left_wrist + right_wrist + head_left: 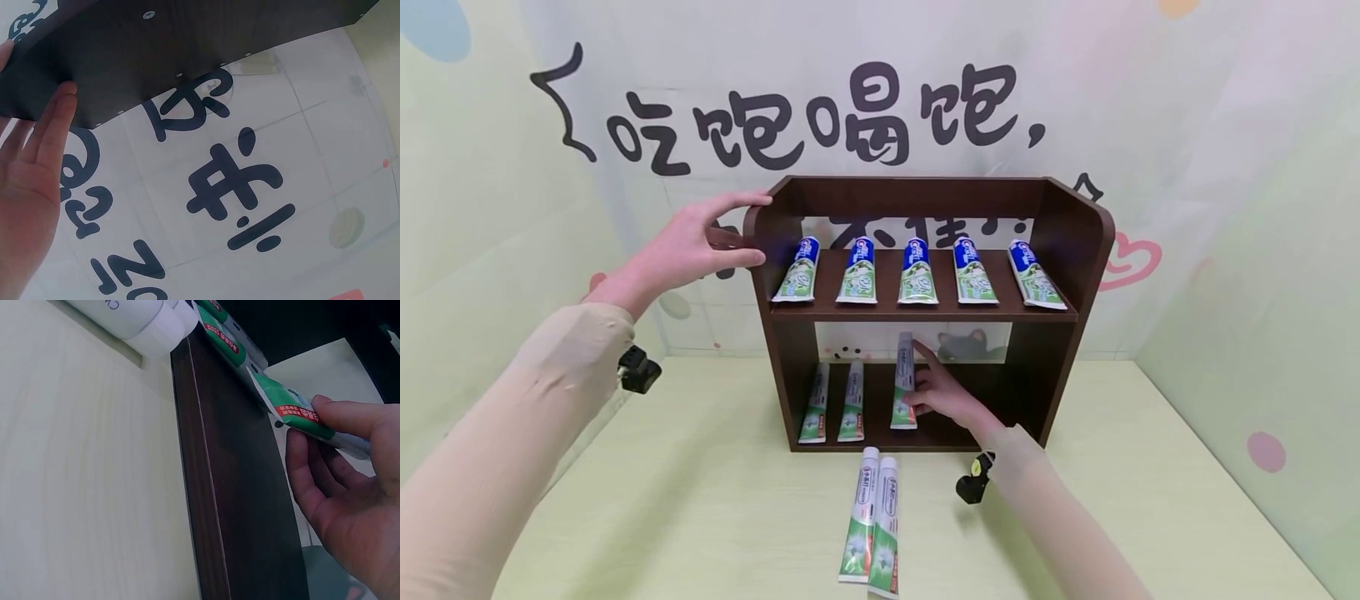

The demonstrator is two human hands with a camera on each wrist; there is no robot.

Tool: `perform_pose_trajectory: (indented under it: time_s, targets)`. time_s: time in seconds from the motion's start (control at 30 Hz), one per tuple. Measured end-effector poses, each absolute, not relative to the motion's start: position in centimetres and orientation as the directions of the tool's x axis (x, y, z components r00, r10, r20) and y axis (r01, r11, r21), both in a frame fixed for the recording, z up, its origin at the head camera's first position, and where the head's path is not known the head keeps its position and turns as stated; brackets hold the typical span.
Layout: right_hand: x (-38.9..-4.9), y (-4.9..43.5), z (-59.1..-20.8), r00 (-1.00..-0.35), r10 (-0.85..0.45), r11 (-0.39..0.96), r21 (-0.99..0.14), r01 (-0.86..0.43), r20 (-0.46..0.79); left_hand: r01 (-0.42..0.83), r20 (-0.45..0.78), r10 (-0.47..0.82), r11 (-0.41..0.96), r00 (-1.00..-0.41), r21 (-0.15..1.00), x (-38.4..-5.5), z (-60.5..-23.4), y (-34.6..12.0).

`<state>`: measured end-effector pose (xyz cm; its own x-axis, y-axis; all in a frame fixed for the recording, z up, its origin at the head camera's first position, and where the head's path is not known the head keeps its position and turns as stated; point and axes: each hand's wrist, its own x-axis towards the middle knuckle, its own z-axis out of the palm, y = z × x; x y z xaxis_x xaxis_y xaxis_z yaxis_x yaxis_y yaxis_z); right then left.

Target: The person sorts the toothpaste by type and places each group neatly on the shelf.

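My right hand point(946, 393) pinches a white-and-green toothpaste tube point(904, 379) between thumb and fingers in the lower compartment of a dark brown shelf point(925, 317). The right wrist view shows that tube point(290, 406) with its flat end toward the front edge; whether it touches the board is unclear. To its left lie two similar tubes, one at the side wall point(815, 404) and another beside it point(852, 402). My left hand point(681, 246) touches the upper left side panel with extended fingers and thumb; the left wrist view shows its fingers point(53, 128) against the panel.
Several blue-and-green toothpaste tubes point(917, 272) lie spaced in a row on the upper board. In front of the shelf, two more white-and-green tubes, a left one point(860, 517) and a right one point(886, 529), lie on the pale table point(700, 500). A printed wall point(880, 42) stands behind.
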<state>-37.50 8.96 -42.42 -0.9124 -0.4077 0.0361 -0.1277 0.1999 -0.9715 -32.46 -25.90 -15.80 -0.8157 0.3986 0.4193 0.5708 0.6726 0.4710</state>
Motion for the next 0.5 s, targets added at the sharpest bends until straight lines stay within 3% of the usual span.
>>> perform_pose_trajectory:
  time_s: [0.5]
  targets:
    - [-37.7,8.2,-43.4,-0.912,-0.406,0.156,-0.978,-0.139,0.065,0.567,0.423,0.394,0.69,-0.816,0.45,-32.3,-15.8,-25.9]
